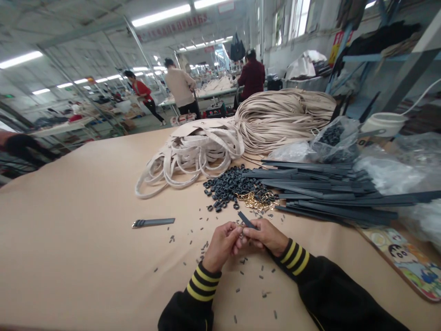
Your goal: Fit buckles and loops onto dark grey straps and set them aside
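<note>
Evidently, one flat dark-grey strap with a gold buckle (153,222) lies made up on the tan tabletop (86,266), while the heaped dark-grey flat strips (320,185) look unworked. Between the hands, another short dark-grey strip (245,218) seems unfinished: the right hand (270,236) pinches it; the left hand (223,243) closes narrowly beside it, on something too small to identify.

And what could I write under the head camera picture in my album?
Left hand and right hand meet at a dark strap, near piled dark loops and shiny gold pieces.
</note>
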### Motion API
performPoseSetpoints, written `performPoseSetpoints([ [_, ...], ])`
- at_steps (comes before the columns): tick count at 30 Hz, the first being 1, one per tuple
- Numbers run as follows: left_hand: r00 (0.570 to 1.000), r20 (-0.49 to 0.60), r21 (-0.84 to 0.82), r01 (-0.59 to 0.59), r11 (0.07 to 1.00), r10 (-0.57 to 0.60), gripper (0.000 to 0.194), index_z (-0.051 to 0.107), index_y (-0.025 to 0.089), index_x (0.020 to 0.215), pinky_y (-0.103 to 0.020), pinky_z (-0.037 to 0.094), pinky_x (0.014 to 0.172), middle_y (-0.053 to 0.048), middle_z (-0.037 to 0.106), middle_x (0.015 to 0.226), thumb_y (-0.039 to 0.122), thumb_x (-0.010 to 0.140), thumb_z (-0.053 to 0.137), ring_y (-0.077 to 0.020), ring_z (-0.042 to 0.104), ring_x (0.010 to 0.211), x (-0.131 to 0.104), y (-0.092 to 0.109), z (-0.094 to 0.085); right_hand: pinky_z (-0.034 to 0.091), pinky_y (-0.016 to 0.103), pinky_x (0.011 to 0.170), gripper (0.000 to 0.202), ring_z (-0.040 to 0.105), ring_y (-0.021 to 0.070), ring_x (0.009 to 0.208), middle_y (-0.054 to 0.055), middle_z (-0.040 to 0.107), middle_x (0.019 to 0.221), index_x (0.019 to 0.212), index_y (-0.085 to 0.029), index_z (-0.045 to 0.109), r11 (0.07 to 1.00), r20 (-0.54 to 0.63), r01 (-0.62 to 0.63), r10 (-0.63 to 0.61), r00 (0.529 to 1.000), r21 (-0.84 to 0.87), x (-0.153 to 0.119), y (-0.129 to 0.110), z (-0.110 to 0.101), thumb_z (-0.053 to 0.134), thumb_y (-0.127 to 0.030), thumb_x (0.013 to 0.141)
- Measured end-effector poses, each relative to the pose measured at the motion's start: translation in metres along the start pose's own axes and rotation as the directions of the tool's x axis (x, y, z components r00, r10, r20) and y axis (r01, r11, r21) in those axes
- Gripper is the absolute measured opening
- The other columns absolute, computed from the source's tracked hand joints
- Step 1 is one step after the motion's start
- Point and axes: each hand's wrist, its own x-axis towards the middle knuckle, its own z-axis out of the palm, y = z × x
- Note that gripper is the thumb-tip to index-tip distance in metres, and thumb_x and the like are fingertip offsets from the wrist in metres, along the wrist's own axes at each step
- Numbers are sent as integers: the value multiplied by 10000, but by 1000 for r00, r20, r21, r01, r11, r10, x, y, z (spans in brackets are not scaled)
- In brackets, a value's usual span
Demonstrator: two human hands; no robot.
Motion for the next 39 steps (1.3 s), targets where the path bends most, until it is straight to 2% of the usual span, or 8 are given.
performPoseSetpoints([
  [8, 997, 73, -193, -22, 981, 37, 207, 535, 119, 807, -145, 359, 436, 6, 578, 627, 318, 762, 565, -40, 492, 469, -5, -5, -1, 239, 134, 317, 313, 355, 6, 357, -7, 564, 626, 734, -113, 518, 990, -26, 0, 4, 1000, 143, 0, -1, -3, 612, -408, 692],
  [12, 995, 95, -352, 8, 936, 27, 218, 539, 130, 885, -132, 348, 441, -16, 586, 745, 275, 736, 605, -45, 498, 559, -10, -6, -3, 272, 137, 333, 304, 406, 29, 390, -1, 579, 629, 780, -124, 515, 1000, -72, 4, -3, 997, 23, -1, -6, -2, 606, -399, 690],
  [15, 998, 51, -419, 41, 907, -21, 238, 541, 131, 896, -129, 348, 447, -3, 564, 728, 287, 730, 609, -45, 490, 576, -12, -7, -2, 348, 166, 393, 240, 452, 53, 420, -14, 559, 597, 758, -130, 523, 981, -126, 90, -113, 986, -171, -1, -7, 2, 582, -359, 718],
  [20, 994, -109, -290, -46, 956, 14, 284, 530, 138, 916, -146, 361, 462, 14, 579, 706, 293, 702, 634, -42, 479, 533, -10, -8, -1, 378, 197, 455, 154, 484, 80, 447, -33, 516, 550, 746, -151, 526, 907, -151, 121, -197, 969, -403, -1, -1, 7, 517, -303, 768],
  [24, 984, -158, -108, -98, 989, 80, 256, 548, 125, 880, -173, 382, 482, 7, 579, 685, 320, 723, 602, -53, 471, 517, -9, -6, -4, 393, 218, 550, 143, 518, 107, 579, -1, 565, 642, 754, -151, 517, 850, -175, 106, -226, 958, -517, -1, 1, 5, 517, -293, 761],
  [28, 969, -168, 102, -167, 981, 182, 244, 583, 134, 891, -191, 397, 486, 3, 570, 680, 327, 741, 571, -71, 460, 524, -14, 2, -4, 383, 206, 524, 154, 498, 86, 523, -6, 589, 652, 901, -158, 422, 920, -212, -3, -88, 973, -392, 1, 3, 2, 385, -290, 832],
  [31, 967, -141, 189, -185, 964, 213, 243, 599, 144, 913, -201, 423, 516, -16, 592, 729, 324, 760, 544, -86, 481, 561, -19, 12, -2, 336, 178, 428, 89, 418, 46, 400, -16, 576, 651, 821, -166, 403, 951, -177, -51, -4, 984, -304, 1, 5, 2, 331, -217, 821],
  [39, 940, -283, 75, -178, 981, 192, 269, 615, 126, 890, -200, 416, 500, 9, 548, 604, 333, 719, 593, -85, 485, 518, -17, 12, -18, 367, 164, 411, 167, 452, 39, 410, 0, 586, 683, 795, -138, 498, 994, 74, 32, -24, 997, -109, -4, -7, 4, 463, -300, 779],
])
